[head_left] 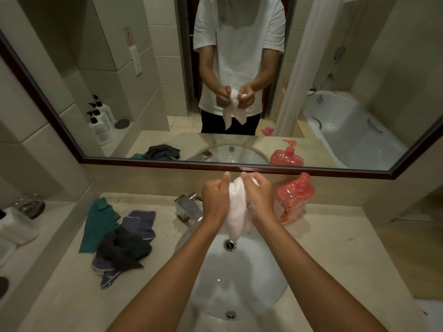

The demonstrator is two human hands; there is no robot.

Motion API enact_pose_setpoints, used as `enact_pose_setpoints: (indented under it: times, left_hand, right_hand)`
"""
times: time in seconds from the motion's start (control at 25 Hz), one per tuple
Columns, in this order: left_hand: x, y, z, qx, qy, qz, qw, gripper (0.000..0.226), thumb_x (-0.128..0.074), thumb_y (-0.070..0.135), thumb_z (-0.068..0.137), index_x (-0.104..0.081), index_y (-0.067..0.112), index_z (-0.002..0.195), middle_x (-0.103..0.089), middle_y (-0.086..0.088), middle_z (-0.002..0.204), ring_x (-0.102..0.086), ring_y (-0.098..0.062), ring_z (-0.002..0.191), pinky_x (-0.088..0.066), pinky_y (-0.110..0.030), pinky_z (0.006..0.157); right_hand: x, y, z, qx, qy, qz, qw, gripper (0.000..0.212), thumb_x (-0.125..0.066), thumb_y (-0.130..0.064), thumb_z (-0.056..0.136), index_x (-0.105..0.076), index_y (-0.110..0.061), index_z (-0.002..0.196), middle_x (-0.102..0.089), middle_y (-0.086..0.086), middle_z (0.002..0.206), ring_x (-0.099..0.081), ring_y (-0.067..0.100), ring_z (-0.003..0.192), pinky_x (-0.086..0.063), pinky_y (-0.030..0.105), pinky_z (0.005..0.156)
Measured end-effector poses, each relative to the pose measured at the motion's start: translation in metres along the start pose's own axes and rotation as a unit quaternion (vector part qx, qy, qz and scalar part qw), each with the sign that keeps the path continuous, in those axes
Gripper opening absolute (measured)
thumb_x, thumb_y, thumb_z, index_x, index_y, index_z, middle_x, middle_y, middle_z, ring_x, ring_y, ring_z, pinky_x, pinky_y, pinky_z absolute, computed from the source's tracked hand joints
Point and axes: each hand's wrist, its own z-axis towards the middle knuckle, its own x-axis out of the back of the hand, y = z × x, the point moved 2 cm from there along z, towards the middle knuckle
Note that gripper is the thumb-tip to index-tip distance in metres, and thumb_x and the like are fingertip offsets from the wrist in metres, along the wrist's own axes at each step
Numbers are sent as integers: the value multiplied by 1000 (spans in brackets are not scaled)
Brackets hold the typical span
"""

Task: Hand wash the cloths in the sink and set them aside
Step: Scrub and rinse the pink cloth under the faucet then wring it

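A wet white cloth hangs bunched between both hands, above the back of the white sink. My left hand grips its left side with curled fingers. My right hand grips the right side, with soap foam on the wrist. The cloth's lower end dangles near the overflow hole. On the counter to the left lie a teal cloth, a dark grey cloth and a blue-grey cloth, piled partly on each other.
A chrome tap stands just left of my hands. A pink soap pump bottle sits on the counter to the right. A large mirror fills the wall behind. White bottles and a metal dish sit on the left ledge.
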Motion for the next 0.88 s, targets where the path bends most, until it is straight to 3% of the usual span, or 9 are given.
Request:
enact_pose_setpoints:
  times: [0.12,0.32,0.52,0.64,0.76,0.88]
  left_hand:
    - [-8,7,-1,1,6,34,999,57,-47,41,100,-32,20,50,-37,8,46,-34,-12,46,-27,-31,50]
    - [0,3,16,48,45,68,996,59,-47,33,105,-31,17,51,-39,2,49,-35,-19,51,-30,-34,57]
    - [-11,-8,-3,23,-12,91,995,60,-48,35,103,-35,17,47,-41,4,41,-42,-16,44,-34,-34,55]
    - [-7,-8,5,36,-9,121,992,56,-49,37,103,-46,16,51,-60,-9,57,-63,-34,63,-49,-40,62]
    - [0,-10,14,61,-5,122,991,55,-46,35,105,-52,15,54,-61,-10,61,-65,-34,70,-52,-41,68]
    - [-8,-10,-1,7,-42,142,989,59,-42,47,102,-52,9,58,-63,-19,65,-65,-39,69,-50,-43,63]
  right_hand:
    - [-8,-11,2,6,23,-71,997,24,-64,-35,92,-67,-16,77,-68,-4,73,-63,15,73,-48,33,67]
    - [-18,-2,-20,55,16,-62,996,35,-58,-32,82,-53,-4,61,-54,9,56,-47,15,56,-43,39,55]
    - [-16,5,8,-17,9,-86,996,39,-63,-22,93,-57,0,61,-57,14,59,-48,18,59,-41,36,58]
    - [-14,23,-3,-37,6,-55,998,39,-63,-20,92,-53,-5,58,-52,4,55,-46,16,55,-37,31,56]
    - [-17,36,-19,-28,-5,-67,997,40,-62,-21,93,-54,3,63,-55,5,57,-49,16,55,-38,30,55]
    - [-16,22,1,-46,0,-75,996,37,-58,-17,95,-50,-8,59,-50,9,59,-44,18,58,-36,33,59]
